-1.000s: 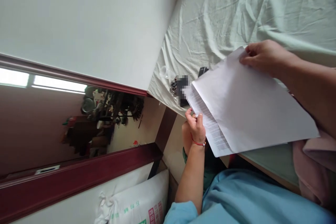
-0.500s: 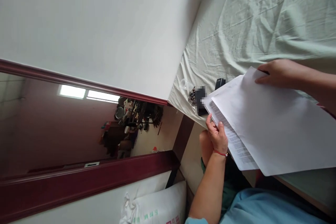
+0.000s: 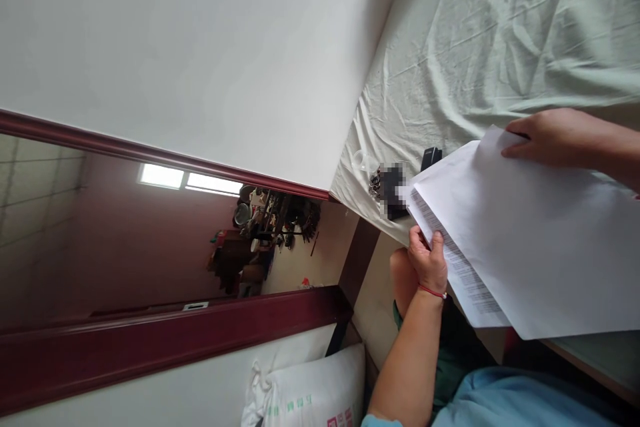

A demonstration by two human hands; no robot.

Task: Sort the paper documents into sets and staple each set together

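My left hand (image 3: 427, 259), with a red cord at its wrist, grips the lower left edge of a stack of printed paper sheets (image 3: 475, 293), thumb on top. Over these lies a sheet whose upper face is blank (image 3: 555, 247), turned at a slant so that lines of print show along the left. My right hand (image 3: 543, 137) pinches the top corner of that blank sheet between thumb and fingers. Just left of the papers, a dark object (image 3: 397, 203), partly pixelated, lies on the cloth beside a bunch of keys or beads (image 3: 375, 183).
A pale wrinkled sheet (image 3: 465, 47) covers the bed or table. On it are a black object (image 3: 431, 157) and a clear plastic cup (image 3: 361, 160). A dark red door frame (image 3: 200, 333) opens to a cluttered room. A white sack (image 3: 315, 387) stands below.
The view has swung slightly left, so everything sits further right in the picture. Both hands keep their hold on the papers, with hardly any movement between them.
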